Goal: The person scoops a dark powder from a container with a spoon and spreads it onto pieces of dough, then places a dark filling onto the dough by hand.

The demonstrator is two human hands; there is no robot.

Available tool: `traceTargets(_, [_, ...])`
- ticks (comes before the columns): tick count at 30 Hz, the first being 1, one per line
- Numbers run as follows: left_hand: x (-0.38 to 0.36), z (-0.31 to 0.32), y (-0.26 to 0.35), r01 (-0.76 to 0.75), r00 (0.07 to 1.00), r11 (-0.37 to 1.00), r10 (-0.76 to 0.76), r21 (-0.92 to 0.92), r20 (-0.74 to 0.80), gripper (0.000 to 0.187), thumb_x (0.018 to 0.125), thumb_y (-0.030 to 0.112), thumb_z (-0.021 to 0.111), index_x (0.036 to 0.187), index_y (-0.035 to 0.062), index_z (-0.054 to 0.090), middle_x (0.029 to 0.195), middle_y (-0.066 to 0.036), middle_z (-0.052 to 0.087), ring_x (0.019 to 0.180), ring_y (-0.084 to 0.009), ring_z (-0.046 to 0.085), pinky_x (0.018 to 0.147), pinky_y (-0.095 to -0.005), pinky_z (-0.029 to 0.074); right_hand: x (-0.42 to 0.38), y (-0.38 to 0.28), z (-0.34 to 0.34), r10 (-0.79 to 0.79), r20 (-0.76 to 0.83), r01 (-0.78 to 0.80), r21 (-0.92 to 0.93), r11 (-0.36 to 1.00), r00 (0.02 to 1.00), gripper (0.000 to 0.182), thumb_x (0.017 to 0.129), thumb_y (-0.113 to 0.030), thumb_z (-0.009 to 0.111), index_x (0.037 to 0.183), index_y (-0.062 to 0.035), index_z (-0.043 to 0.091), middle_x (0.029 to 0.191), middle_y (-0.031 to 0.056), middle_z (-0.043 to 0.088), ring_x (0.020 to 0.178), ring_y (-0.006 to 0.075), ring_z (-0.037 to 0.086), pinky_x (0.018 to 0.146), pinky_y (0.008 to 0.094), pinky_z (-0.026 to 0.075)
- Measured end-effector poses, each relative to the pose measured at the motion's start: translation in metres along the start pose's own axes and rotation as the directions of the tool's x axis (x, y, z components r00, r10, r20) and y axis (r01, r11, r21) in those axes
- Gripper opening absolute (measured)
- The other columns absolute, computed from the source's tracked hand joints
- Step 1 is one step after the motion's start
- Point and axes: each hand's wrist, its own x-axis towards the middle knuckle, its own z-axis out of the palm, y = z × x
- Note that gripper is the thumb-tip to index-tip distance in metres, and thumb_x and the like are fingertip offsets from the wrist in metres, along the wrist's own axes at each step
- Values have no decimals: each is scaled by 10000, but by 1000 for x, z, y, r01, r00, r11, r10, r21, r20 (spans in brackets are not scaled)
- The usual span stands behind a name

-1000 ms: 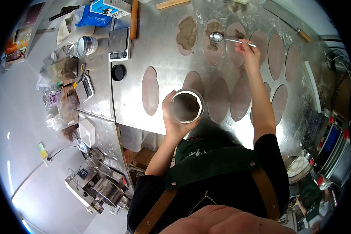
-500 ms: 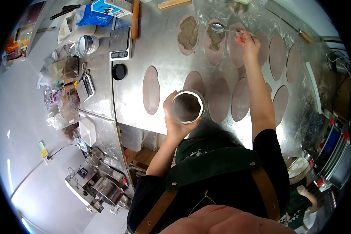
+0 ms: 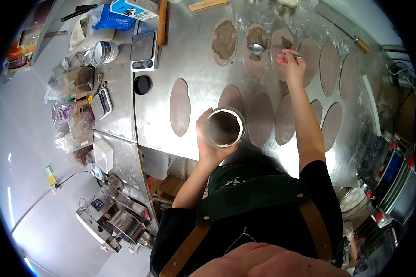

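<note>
My left hand [image 3: 209, 143] is wrapped around a round tub [image 3: 224, 128] with a white rim and dark brown filling inside, held over the near side of the table. In my right hand [image 3: 292, 64] is a spoon [image 3: 255, 49], its bowl low over an oval dough piece [image 3: 256, 69] partly covered with grey-brown filling. A coated oval [image 3: 224, 42] lies to the left of it. On the oval under my right hand [image 3: 282, 44] there is a small dark patch of filling. Several plain dough ovals [image 3: 260, 119] lie in two rows.
To the left stand a kitchen scale [image 3: 143, 51], a black lid [image 3: 142, 85], a rolling pin [image 3: 162, 23] and a milk carton [image 3: 134, 8]. A long knife [image 3: 361, 44] lies at the far right. Another person's arm [image 3: 352, 249] shows at lower right.
The spoon has moved down the second oval, and the filling there now looks more spread at the top. A dark patch shows on the third oval. My left hand stays nearly still.
</note>
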Motion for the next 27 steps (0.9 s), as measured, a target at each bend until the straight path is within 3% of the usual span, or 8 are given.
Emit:
traceTargets(8, [0, 1, 3, 2, 1000, 1000, -2, 6, 17, 1026, 565, 175, 912, 1372, 8, 300, 1372, -209, 410, 1202, -305, 541, 1005, -401, 478, 10, 1, -26, -32, -23, 36, 174, 984, 999, 201, 967, -143, 600, 1000, 44, 664, 853, 146, 702, 700, 187, 667, 643, 300, 566])
traceTargets(21, [3, 2, 5, -1, 1000, 1000, 1, 9, 22, 1018, 565, 163, 910, 1370, 11, 306, 1375, -216, 414, 1206, -306, 539, 1001, -403, 480, 41, -6, -12, 19, 14, -20, 119, 993, 1000, 207, 973, -147, 590, 1008, 44, 661, 882, 144, 703, 723, 178, 664, 674, 294, 567])
traceTargets(27, [3, 3, 1, 8, 1000, 1000, -7, -27, 29, 1012, 578, 178, 910, 1370, 9, 303, 1372, -217, 414, 1216, -316, 532, 1011, -411, 475, 52, -6, -4, 18, -73, -7, 158, 987, 997, 188, 973, -123, 564, 993, 42, 652, 866, 156, 698, 690, 178, 664, 639, 291, 571])
